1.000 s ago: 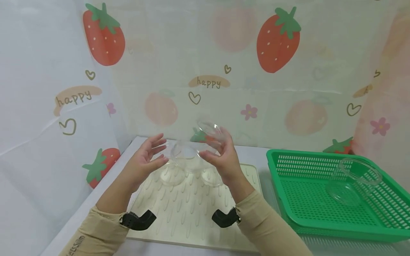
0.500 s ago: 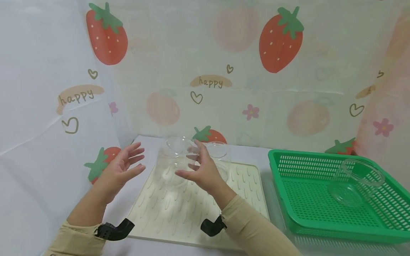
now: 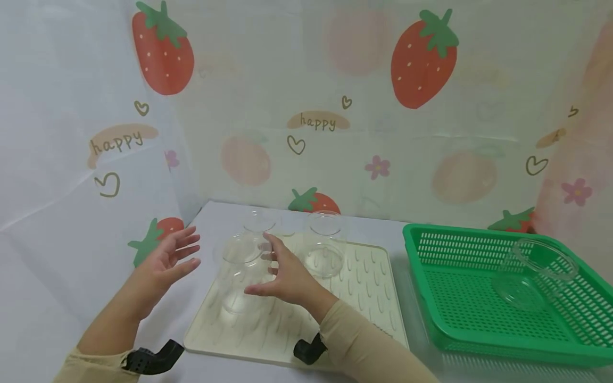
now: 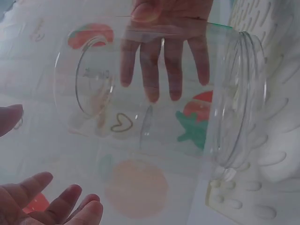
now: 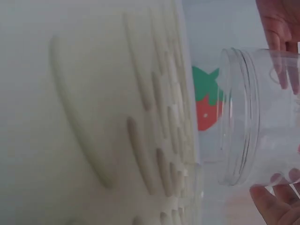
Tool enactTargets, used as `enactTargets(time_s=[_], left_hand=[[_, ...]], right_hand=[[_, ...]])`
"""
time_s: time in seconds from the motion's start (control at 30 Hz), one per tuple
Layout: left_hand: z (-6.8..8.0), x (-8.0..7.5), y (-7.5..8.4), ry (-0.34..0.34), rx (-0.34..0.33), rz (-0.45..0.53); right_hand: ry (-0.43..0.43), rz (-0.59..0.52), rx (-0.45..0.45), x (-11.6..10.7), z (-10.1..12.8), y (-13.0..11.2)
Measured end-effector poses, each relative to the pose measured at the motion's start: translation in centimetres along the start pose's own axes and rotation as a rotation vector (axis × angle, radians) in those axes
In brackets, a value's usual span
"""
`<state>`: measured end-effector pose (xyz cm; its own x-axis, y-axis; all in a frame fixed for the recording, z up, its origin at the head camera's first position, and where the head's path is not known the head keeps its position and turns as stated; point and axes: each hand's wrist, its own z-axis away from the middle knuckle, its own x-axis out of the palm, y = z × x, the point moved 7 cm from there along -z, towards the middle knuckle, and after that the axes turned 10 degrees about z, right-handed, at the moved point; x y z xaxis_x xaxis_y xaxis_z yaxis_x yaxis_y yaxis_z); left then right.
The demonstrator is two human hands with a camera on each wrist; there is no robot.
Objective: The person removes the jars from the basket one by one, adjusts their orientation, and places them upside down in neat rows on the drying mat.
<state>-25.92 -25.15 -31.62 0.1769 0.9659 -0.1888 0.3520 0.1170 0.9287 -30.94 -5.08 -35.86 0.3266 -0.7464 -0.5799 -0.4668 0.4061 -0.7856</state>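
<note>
A clear, wide-mouthed plastic jar (image 3: 235,274) is over the left part of the cream mat (image 3: 297,324), its threaded mouth downward. My right hand (image 3: 289,274) holds it from the right, thumb on the near side and fingers behind. Through the clear wall in the left wrist view the jar (image 4: 159,124) shows those fingers. In the right wrist view a gap shows between the jar's rim (image 5: 239,117) and the mat. My left hand (image 3: 165,263) hovers at the left with fingers spread, apart from the jar.
Another clear jar (image 3: 325,242) stands at the mat's back. Behind the held jar is a further clear jar (image 3: 259,221), partly hidden. To the right, a green basket (image 3: 426,314) contains one clear jar (image 3: 531,276). A patterned curtain (image 3: 335,80) closes off the back.
My right hand has brought the jar left and down, closer to the mat's near left part. My left hand has drawn back left and lower, away from the jars.
</note>
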Motion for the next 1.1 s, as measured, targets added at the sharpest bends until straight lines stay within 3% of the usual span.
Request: enactTargets(time_s=[0.33, 0.77, 1.1], left_hand=[[0.4, -0.1, -0.4, -0.004, 0.016, 0.004], [0.5, -0.6, -0.6, -0.006, 0.013, -0.006], [0.4, -0.6, -0.5, -0.005, 0.004, 0.001]], right_hand=[[-0.122, 0.058, -0.025, 1.9, 0.1, 0.7], [-0.194, -0.028, -0.004, 2.3, 0.2, 1.6], [-0.187, -0.028, 0.028, 1.9, 0.1, 1.7]])
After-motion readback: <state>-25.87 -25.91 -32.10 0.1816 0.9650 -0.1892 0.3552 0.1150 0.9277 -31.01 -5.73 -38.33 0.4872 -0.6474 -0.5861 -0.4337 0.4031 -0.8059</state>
